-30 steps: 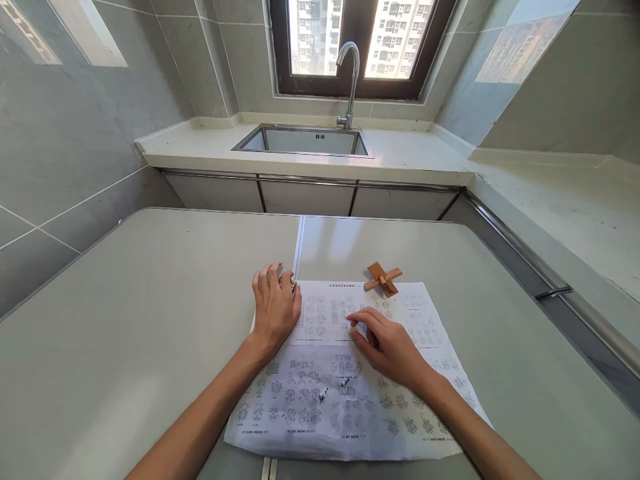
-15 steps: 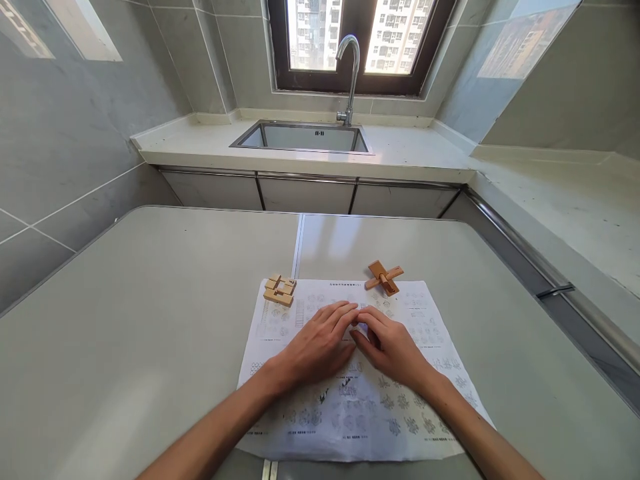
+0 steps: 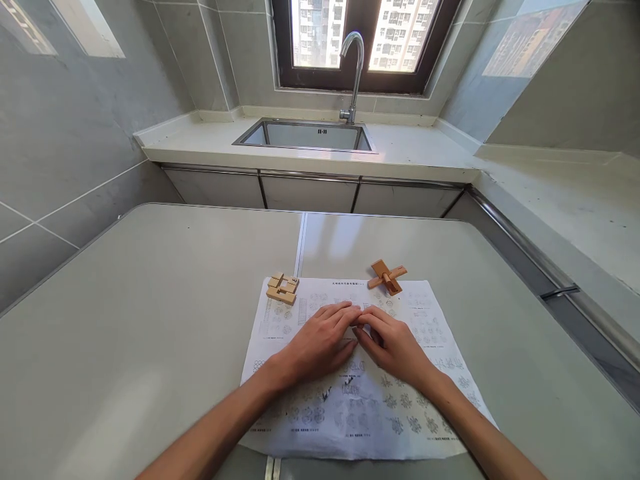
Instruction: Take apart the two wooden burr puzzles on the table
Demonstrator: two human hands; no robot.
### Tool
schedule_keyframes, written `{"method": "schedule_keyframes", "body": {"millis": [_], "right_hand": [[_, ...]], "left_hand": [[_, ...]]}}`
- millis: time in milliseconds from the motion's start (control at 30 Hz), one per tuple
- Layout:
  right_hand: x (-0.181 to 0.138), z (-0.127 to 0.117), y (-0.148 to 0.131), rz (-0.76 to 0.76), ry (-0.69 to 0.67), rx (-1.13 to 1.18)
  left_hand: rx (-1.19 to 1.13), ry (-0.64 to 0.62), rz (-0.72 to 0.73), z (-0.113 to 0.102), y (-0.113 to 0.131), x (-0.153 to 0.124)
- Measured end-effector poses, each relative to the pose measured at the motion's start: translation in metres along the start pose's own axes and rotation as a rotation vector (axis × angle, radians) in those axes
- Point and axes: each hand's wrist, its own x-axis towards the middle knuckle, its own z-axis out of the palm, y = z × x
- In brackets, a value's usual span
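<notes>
My left hand (image 3: 327,339) rests over the middle of a printed sheet of paper (image 3: 290,437), its fingers stretched out and lying together. My right hand (image 3: 395,341) meets it at the fingertips, with index finger and thumb curled toward each other as in a pinch. Whatever may be between the fingertips is hidden. Beyond the left hand, a pale wooden puzzle of interlocking bars (image 3: 283,289) lies at the sheet's upper left corner. A darker, cross-shaped wooden puzzle (image 3: 387,277) lies at the upper right edge of the paper.
The paper lies on a light table (image 3: 125,320) with a seam down its middle. Behind it stands a white counter (image 3: 200,143) with a sink (image 3: 320,137) and a chrome faucet (image 3: 356,73) below a window. A metal rail (image 3: 560,287) runs along the right side.
The view shifts slightly, so everything appears a little further right. Both hands keep nearly the same pose, fingertips together, and the wooden puzzles stay in place on the paper.
</notes>
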Motion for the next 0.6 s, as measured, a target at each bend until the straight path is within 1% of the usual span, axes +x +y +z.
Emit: {"method": "schedule_keyframes", "body": {"millis": [600], "right_hand": [[0.0002, -0.0012, -0.0021, -0.006, 0.007, -0.009]], "left_hand": [[0.023, -0.004, 0.004, 0.0008, 0.0003, 0.0015]]}}
